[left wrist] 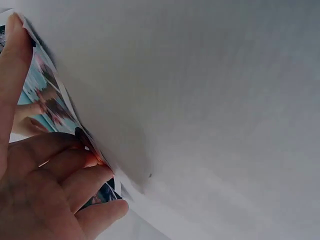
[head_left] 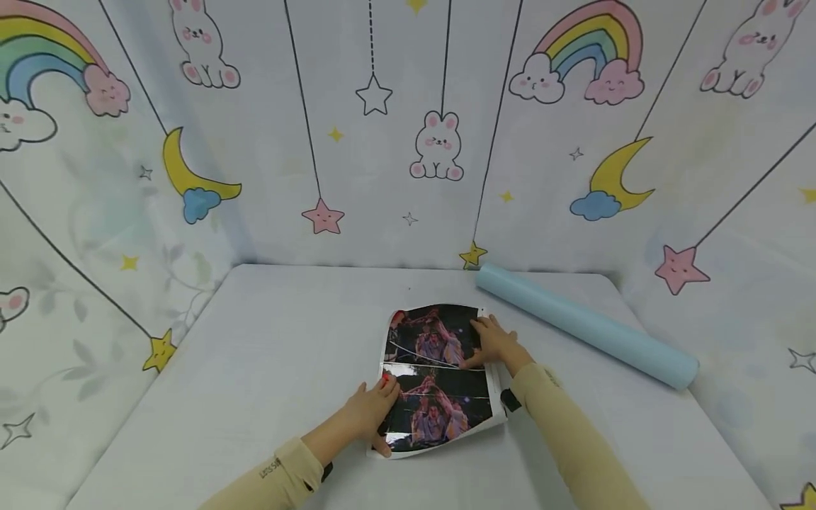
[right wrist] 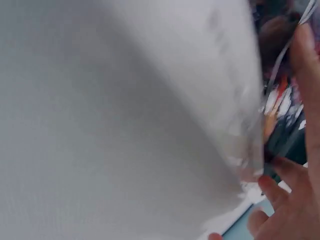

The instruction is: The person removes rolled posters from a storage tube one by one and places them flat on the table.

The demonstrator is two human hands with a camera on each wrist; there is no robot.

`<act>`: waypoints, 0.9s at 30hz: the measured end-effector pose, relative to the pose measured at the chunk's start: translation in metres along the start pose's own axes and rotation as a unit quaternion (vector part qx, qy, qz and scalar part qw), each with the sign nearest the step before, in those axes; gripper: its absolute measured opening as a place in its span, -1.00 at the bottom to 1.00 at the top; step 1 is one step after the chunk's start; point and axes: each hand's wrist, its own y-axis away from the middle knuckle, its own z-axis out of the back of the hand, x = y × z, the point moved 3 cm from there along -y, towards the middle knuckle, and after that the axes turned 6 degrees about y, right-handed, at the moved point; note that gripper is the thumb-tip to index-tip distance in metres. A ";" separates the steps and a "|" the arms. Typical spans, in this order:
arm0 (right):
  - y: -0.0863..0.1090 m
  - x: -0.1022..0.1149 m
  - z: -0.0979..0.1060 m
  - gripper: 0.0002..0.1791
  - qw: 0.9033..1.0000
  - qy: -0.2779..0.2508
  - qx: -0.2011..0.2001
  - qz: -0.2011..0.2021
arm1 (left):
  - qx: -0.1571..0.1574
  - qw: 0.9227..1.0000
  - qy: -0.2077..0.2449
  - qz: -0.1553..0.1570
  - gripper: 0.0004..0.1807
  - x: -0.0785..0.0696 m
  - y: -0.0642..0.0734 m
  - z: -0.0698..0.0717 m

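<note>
A glossy photo sheet (head_left: 440,418) with a white border lies on the white table, showing two similar dark concert-like pictures one above the other. A thin pale line slants across its upper picture. My left hand (head_left: 372,409) rests on the lower left edge, thumb near the bottom corner, fingers farther up. In the left wrist view the fingers (left wrist: 82,187) lie loosely bent over the sheet's edge. My right hand (head_left: 496,345) touches the upper right edge with thumb and fingers spread. The right wrist view shows the sheet's white margin (right wrist: 220,75) lifted slightly beside that hand.
A light blue roll (head_left: 586,326) lies diagonally on the table's right side, behind the right forearm. The white tabletop (head_left: 255,354) extends around the sheet. A curtain (head_left: 255,142) printed with rabbits, moons and stars surrounds the table at the back and sides.
</note>
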 end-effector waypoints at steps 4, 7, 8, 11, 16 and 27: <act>0.001 -0.005 -0.004 0.31 1.000 -0.003 0.016 -0.019 | -0.004 1.000 0.012 -0.011 0.22 -0.003 0.005 -0.004; 0.002 -0.007 -0.006 0.34 0.999 -0.008 0.026 -0.027 | -0.008 1.000 0.017 -0.015 0.23 -0.005 0.008 -0.005; 0.002 -0.007 -0.007 0.34 0.999 -0.010 0.027 -0.029 | -0.010 1.000 0.016 -0.016 0.23 -0.005 0.009 -0.005; 0.001 -0.006 -0.006 0.35 0.999 -0.013 0.031 -0.031 | -0.012 1.000 0.012 -0.013 0.23 -0.006 0.010 -0.005; 0.000 -0.002 -0.003 0.33 0.999 -0.005 0.033 -0.033 | -0.007 1.000 0.008 -0.003 0.23 -0.005 0.006 -0.004; -0.001 -0.001 -0.003 0.33 0.998 0.018 0.038 -0.041 | 0.014 1.000 0.008 0.016 0.25 -0.008 0.006 -0.003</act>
